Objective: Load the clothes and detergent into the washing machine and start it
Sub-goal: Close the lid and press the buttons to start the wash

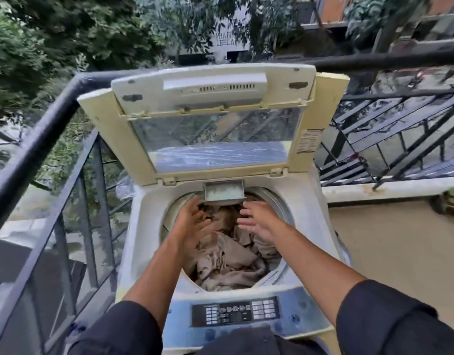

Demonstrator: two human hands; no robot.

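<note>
A white top-loading washing machine [149,226] stands in front of me with its lid [215,129] raised upright. Beige and brown clothes [228,262] fill the drum. At the drum's far rim the detergent drawer [224,191] is pulled out, with pale residue inside. My left hand [192,221] and my right hand [256,216] hover over the clothes just below the drawer, fingers spread and straight, holding nothing. The control panel [236,313] with its buttons runs along the near edge.
A dark metal railing [41,129] runs along the left and behind the machine, with a drop and trees beyond. A tan floor [400,252] lies to the right, bordered by a low white ledge [387,188]; a small potted plant [451,201] sits at its edge.
</note>
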